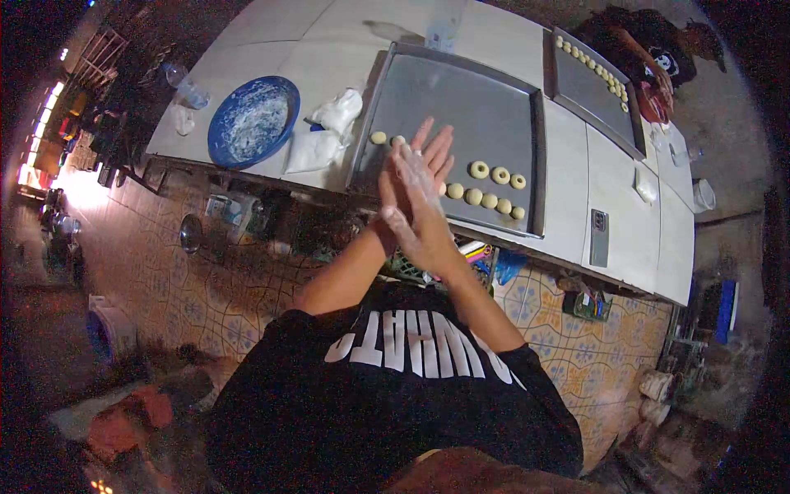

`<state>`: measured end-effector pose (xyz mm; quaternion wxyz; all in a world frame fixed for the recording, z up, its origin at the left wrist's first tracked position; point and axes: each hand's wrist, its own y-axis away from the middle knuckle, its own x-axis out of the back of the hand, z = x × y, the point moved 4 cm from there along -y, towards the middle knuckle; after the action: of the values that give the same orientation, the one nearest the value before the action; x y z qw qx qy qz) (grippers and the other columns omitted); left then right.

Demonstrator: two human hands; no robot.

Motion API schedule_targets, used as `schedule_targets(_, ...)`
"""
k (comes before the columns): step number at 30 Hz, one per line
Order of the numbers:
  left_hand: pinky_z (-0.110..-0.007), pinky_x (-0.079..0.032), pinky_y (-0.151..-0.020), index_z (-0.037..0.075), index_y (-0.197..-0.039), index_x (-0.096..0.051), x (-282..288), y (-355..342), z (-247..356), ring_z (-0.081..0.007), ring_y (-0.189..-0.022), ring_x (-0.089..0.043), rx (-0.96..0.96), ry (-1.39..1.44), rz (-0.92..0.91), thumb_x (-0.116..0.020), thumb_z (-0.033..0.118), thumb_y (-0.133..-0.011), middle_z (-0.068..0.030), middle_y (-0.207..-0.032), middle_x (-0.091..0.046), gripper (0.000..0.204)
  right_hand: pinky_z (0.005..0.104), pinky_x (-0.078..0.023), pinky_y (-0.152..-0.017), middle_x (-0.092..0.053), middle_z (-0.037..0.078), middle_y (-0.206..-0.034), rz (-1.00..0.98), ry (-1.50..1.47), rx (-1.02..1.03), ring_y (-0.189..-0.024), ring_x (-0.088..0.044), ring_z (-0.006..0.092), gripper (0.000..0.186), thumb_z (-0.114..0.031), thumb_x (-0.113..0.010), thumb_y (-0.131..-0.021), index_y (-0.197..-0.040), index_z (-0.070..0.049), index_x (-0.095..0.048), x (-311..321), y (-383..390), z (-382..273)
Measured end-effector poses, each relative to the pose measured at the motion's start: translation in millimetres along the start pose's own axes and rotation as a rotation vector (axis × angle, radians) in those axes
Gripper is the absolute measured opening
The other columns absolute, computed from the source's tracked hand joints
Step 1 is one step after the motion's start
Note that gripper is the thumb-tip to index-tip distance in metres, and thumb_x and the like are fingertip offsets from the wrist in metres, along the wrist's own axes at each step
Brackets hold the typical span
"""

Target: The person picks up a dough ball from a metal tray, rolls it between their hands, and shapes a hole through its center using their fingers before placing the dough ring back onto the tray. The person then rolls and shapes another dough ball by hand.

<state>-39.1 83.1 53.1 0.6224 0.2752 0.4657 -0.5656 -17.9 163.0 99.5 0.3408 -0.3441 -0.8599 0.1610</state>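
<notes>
Over the near edge of a dark metal baking tray (461, 90), my two hands meet palm to palm. My right hand (421, 202) lies on top, white with flour, fingers stretched out and thumb apart. Beneath it is my left hand (388, 188), partly covered, with its fingers extended and spread. Whether anything lies between the palms is hidden. On the tray, three dough rings (500, 174) sit behind a row of several dough balls (473, 197). Another dough ball (378, 137) rests at the tray's left, and one beside it is partly behind my fingers.
A blue basin (286, 136) dusted with flour and white plastic bags (317, 151) stand left of the tray. On the right lie a phone (600, 239) and a second tray (588, 103) with dough pieces. Another person's hand (663, 81) is beyond it. A crate (588, 305) sits below the table.
</notes>
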Motion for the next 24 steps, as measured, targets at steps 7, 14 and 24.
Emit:
schedule_targets(7, -0.045, -0.01, -0.132, 0.005, -0.17, -0.018, -30.9, 27.2, 13.6, -0.0285, -0.163, -0.019, -0.127, -0.168, 0.086, -0.034, 0.054, -0.11, -0.0188, -0.175, -0.025, 0.079, 0.0566, -0.006, -0.13, -0.017, 0.029, -0.174, 0.128, 0.129, -0.059, -0.162, -0.009, 0.0483, 0.081, -0.051, -0.051, -0.106, -0.166, -0.001, -0.03, 12.3, -23.1, 12.2)
schedule_targets(14, -0.044, -0.015, -0.131, 0.002, -0.169, -0.02, -44.9, 41.3, 42.1, -0.0278, -0.163, -0.02, -0.34, -0.631, -0.02, -0.035, 0.059, -0.11, -0.0151, -0.175, -0.024, 0.084, 0.0546, -0.003, -0.13, -0.011, 0.028, -0.176, 0.15, -0.131, 0.054, -0.163, -0.004, 0.0465, 0.079, -0.053, -0.04, -0.109, -0.167, -0.001, -0.026, 11.6, -44.0, -42.8)
schedule_targets(24, -0.042, -0.004, -0.132, -0.002, -0.169, -0.014, -77.8, 54.2, 65.5, -0.0271, -0.165, -0.006, -0.402, -1.031, -0.089, -0.039, 0.069, -0.104, -0.0187, -0.178, -0.008, 0.1, 0.0467, -0.001, -0.131, -0.003, 0.027, -0.177, 0.083, -0.431, 0.023, -0.164, 0.001, 0.0397, 0.096, -0.068, -0.028, -0.108, -0.168, 0.005, -0.012, -1.7, -18.2, -56.1)
